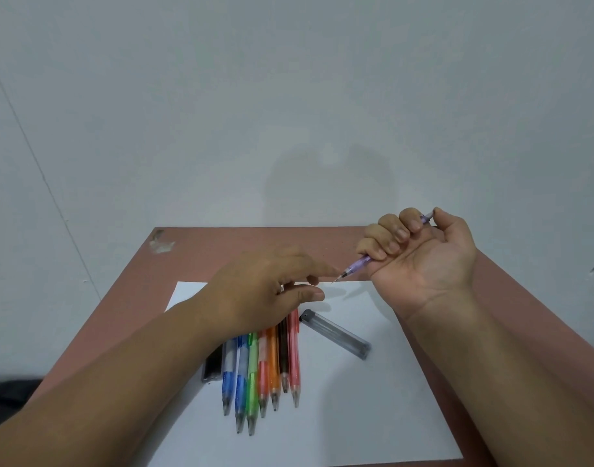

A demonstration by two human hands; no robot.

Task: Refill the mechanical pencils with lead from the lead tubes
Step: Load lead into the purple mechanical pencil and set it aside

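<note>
My right hand (420, 251) is palm up above the table's far right, its fingers curled round a purple mechanical pencil (357, 266). The pencil's tip points left and down, and my thumb sits by its top end. My left hand (268, 291) hovers palm down over the sheet, index finger stretched toward the pencil tip, holding nothing. Several coloured mechanical pencils (272, 365) lie side by side on the white paper, tips toward me, their upper ends hidden under my left hand. A clear lead tube (336, 333) with a dark cap lies to their right. A dark lead tube (213, 365) lies at their left.
A white sheet of paper (373, 416) covers most of the reddish-brown table (221, 251), which stands against a pale wall. A chipped spot (160, 244) marks the table's far left corner. Dark fabric (9, 392) shows at the lower left.
</note>
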